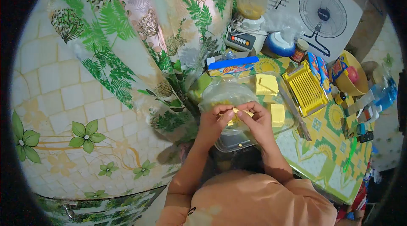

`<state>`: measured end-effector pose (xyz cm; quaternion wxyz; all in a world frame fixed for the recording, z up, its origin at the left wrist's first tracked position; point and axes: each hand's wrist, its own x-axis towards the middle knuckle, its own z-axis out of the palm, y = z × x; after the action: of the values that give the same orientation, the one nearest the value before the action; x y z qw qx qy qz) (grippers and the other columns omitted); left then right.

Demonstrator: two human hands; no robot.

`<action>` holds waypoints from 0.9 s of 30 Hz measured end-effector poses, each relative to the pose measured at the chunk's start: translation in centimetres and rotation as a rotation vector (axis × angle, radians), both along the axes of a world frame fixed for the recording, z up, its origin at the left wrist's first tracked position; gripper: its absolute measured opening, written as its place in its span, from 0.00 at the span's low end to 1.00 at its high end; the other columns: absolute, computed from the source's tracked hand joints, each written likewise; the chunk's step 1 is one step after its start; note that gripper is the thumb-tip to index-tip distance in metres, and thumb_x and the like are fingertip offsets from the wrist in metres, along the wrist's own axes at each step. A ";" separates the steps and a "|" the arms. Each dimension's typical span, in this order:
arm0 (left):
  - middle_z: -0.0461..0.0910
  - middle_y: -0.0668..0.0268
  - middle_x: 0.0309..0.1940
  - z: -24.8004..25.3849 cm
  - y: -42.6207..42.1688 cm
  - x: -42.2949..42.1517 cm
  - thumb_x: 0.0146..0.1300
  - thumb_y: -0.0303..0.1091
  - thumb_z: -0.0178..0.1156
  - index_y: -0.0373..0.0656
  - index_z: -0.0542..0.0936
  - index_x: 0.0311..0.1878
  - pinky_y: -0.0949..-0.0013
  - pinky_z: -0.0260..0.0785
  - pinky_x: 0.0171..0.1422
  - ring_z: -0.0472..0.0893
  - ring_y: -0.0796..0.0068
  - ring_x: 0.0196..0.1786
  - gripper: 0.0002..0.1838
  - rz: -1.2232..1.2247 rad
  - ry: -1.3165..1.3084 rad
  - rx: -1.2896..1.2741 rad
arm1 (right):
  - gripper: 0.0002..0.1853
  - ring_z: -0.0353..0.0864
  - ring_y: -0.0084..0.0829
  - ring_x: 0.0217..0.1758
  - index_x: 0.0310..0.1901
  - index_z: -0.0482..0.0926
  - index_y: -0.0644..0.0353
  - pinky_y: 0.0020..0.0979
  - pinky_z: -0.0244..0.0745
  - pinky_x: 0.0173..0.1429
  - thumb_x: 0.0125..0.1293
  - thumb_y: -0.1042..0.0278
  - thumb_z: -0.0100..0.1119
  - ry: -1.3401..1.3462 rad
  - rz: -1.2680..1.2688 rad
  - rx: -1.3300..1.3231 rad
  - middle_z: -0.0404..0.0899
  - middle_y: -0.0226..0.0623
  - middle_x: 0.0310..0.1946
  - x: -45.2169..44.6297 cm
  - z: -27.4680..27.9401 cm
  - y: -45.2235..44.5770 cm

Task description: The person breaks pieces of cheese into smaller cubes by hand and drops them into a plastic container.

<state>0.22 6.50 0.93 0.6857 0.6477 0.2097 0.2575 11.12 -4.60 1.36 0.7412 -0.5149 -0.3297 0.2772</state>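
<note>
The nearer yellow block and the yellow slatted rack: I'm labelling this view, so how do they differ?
The nearer yellow block is compact, while the slatted rack is larger. The block's top looks solid; the rack shows parallel slats. The block lies close to the right hand; the rack lies farther away. Both are yellow.

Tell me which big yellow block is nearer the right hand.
The lower yellow block, beside the right hand; the upper yellow block lies farther off, toward the blender.

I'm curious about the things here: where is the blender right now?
In the head view, the blender stands near the top, right of centre, with the leafy curtain to its left and the fan box to its right.
</note>
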 end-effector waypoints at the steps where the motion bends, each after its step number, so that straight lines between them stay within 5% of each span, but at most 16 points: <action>1: 0.80 0.67 0.37 0.0 0.1 0.0 0.63 0.31 0.59 0.34 0.79 0.47 0.74 0.69 0.47 0.77 0.81 0.39 0.12 -0.001 0.001 -0.003 | 0.08 0.76 0.19 0.44 0.42 0.77 0.66 0.20 0.72 0.44 0.60 0.77 0.60 -0.003 0.002 0.004 0.79 0.33 0.39 0.1 0.0 0.0; 15: 0.80 0.69 0.29 0.0 0.6 0.1 0.63 0.31 0.57 0.34 0.80 0.43 0.75 0.69 0.43 0.77 0.81 0.33 0.11 0.052 -0.081 -0.101 | 0.07 0.75 0.18 0.42 0.41 0.77 0.66 0.20 0.70 0.45 0.61 0.76 0.60 -0.014 -0.057 -0.024 0.79 0.32 0.37 0.0 -0.5 0.3; 27: 0.78 0.68 0.40 -1.5 1.6 0.3 0.62 0.30 0.58 0.35 0.80 0.42 0.77 0.67 0.48 0.75 0.80 0.40 0.09 0.121 -0.108 0.078 | 0.09 0.76 0.18 0.41 0.43 0.79 0.67 0.17 0.71 0.40 0.60 0.78 0.60 -0.102 -0.080 0.036 0.79 0.31 0.40 -0.1 -0.1 0.6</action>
<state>0.49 8.15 -0.55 0.6533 0.6453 0.2008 0.3412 11.04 -4.00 1.22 0.7430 -0.5277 -0.3513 0.2146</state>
